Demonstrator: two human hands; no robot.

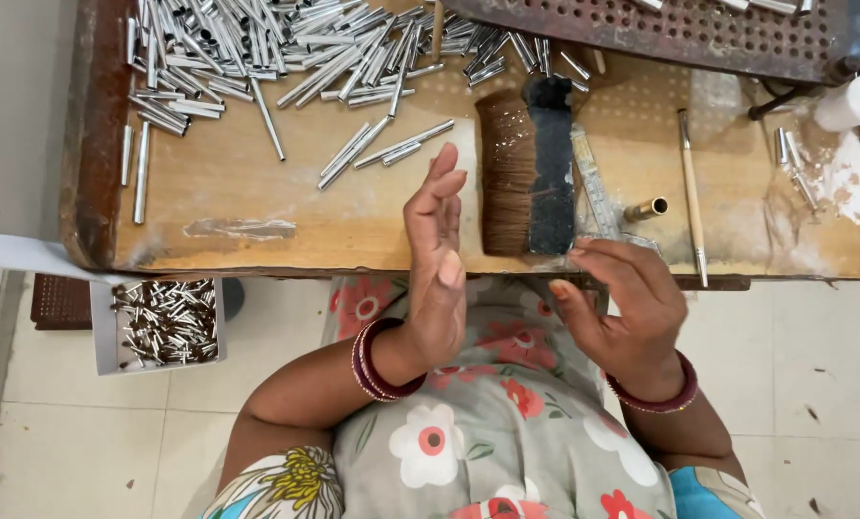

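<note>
Holding: right hand fingers curl around something unclear at wooden table's front edge.
Left hand: open, empty.
Short silver metal tubes: likely light, stiff, slippery; pinch mid-length.

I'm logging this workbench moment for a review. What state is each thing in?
Left hand: open, raised edge-on, empty.
Right hand: fingers curled at the table edge; contents unclear.
Brush: lying flat.
Metal tubes: loosely heaped.
Brass tube: lying alone.
Box: open, holding small tubes.

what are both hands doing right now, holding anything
Left hand: open, palm on edge, holding nothing.
Right hand: fingers curled at the table edge; cannot tell if it holds anything.
</note>
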